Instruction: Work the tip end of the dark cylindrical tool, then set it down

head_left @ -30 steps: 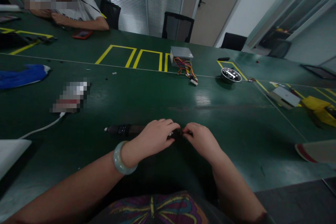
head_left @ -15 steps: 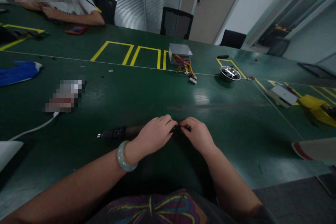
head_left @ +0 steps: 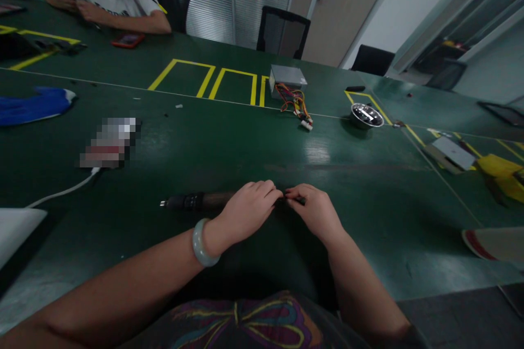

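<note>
On near side of table (head_left: pixel 229 142), sticking out leftward from under left hand (head_left: pixel 250 208): dark cylindrical tool (head_left: pixel 210 201), laid roughly side to side, silver tip (head_left: pixel 164 204) pointing left, right end hidden by the fingers; nearer to left hand than right, with the left palm-down and curled over it, right hand (head_left: pixel 313 210) just beside that hidden end, thumb and fingertips drawn together, can't tell whether pinching anything; as for looks: slim, near-black toward the tip, ribbed at the collar (head_left: pixel 192 202), plainer brownish barrel (head_left: pixel 219 200) running in under the hand, no markings readable
</note>
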Tool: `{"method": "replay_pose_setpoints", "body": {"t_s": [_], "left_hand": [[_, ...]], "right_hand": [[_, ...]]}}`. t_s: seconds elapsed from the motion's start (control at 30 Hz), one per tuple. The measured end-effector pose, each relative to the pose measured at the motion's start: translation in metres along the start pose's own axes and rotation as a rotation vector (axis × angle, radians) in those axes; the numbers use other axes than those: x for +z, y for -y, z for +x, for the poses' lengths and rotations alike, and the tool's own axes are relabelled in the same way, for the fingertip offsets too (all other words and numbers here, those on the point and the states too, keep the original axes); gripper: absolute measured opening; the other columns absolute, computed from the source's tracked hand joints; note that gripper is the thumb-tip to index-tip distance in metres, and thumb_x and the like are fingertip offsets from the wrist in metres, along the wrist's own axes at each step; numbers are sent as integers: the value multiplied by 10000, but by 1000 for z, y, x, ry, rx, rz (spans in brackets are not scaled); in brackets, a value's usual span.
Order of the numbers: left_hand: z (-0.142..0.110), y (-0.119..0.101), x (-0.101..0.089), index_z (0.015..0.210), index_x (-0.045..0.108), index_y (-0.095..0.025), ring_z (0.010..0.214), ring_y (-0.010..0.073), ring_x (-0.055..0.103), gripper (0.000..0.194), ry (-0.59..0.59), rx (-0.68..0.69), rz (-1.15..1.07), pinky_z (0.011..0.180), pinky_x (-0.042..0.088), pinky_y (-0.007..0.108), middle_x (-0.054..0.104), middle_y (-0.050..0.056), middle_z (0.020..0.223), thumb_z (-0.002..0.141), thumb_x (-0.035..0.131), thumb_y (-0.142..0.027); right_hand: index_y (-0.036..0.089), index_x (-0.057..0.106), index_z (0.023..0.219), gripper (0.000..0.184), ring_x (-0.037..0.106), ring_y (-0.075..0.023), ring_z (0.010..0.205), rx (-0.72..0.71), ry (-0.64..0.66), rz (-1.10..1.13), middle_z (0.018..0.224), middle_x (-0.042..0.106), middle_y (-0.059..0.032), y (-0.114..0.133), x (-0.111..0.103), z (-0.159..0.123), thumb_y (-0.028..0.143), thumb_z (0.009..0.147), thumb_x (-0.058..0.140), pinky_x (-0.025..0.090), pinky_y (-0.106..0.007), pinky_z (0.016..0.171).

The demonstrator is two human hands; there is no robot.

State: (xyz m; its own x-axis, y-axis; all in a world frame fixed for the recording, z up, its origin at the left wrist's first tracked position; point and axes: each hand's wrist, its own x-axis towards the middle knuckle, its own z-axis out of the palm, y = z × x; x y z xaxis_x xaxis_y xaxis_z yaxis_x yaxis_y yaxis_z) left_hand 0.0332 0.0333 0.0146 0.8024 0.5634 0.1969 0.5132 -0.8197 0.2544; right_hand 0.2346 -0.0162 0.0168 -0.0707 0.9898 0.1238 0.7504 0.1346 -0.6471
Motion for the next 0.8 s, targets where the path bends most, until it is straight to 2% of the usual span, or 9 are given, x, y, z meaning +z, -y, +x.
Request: {"method": "replay_pose_setpoints", "body": {"t_s": [0.33, 0.57, 0.67, 0.8], "left_hand": [[-1, -2, 4, 1135, 546, -192, 981, 224, 549, 235, -19, -21, 10, 845, 442, 377, 566, 63, 1051, 905, 559, -240], [-6, -9, 3, 1174, 525, -180, 1093, 230, 554, 293, -120, -35, -60, 963, 435, 404, 593, 80, 1131, 887, 569, -226], [-9, -12, 1, 1179, 544, -191, 1189, 207, 521, 274, -202, 52, -94, 1066, 376, 409, 596, 67, 1206, 906, 521, -187], [-14, -10, -2, 1162, 583, -200, 1208, 167, 524, 263, -246, 332, -160, 1088, 365, 360, 623, 40, 1221, 924, 471, -175]], "right_hand": [[223, 688, 928, 138, 619, -161, 920, 1, -12, -125, 971, 680, -22, 0, 7, 1, 165, 866, 580, 472, -297, 872], [194, 578, 914, 155, 576, -162, 869, -14, 39, -294, 956, 585, -46, -2, 18, 5, 90, 882, 467, 456, -271, 799], [188, 540, 937, 167, 571, -165, 848, -18, 50, -328, 961, 557, -57, -2, 23, 6, 75, 882, 431, 452, -268, 774], [191, 539, 958, 127, 573, -167, 805, 17, 19, -370, 975, 560, -64, -13, 14, 13, 142, 900, 437, 450, -282, 751]]}}
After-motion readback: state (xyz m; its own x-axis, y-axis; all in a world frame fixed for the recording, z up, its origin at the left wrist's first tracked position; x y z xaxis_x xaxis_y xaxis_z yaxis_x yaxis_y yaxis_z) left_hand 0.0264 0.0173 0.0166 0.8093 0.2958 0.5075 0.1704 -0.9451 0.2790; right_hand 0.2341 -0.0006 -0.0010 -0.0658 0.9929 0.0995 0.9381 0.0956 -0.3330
